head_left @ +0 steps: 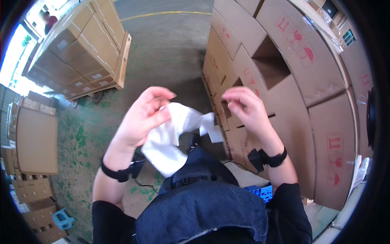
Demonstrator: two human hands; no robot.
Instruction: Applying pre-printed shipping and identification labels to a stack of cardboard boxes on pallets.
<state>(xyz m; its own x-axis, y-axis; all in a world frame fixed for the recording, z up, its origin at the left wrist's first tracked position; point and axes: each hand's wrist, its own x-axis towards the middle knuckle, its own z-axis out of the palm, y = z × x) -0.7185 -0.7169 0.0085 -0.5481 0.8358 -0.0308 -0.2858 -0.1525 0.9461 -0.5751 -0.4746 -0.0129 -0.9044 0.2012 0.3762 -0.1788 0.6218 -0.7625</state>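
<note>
A long strip of white paper point(162, 150) hangs in loose curls before my body, slightly blurred. My left hand point(148, 114) grips its upper part, with the thumb over the paper. The strip's other end, with square white pieces, bends toward the stacked cartons on the right. My right hand point(248, 106) is raised beside those cartons point(290, 114), apart from the paper. Its fingers are curved, the thumb is a little away from them, and nothing shows between them. Black bands with small devices sit on both wrists.
The right-hand carton stack has a dark gap point(270, 63) in its face. Left, more cartons stand on a wooden pallet point(122, 69), with a person point(48, 22) behind. A blue stool point(63, 219) and flat cardboard point(36, 140) are at lower left. A blue crate point(264, 193) is beside me.
</note>
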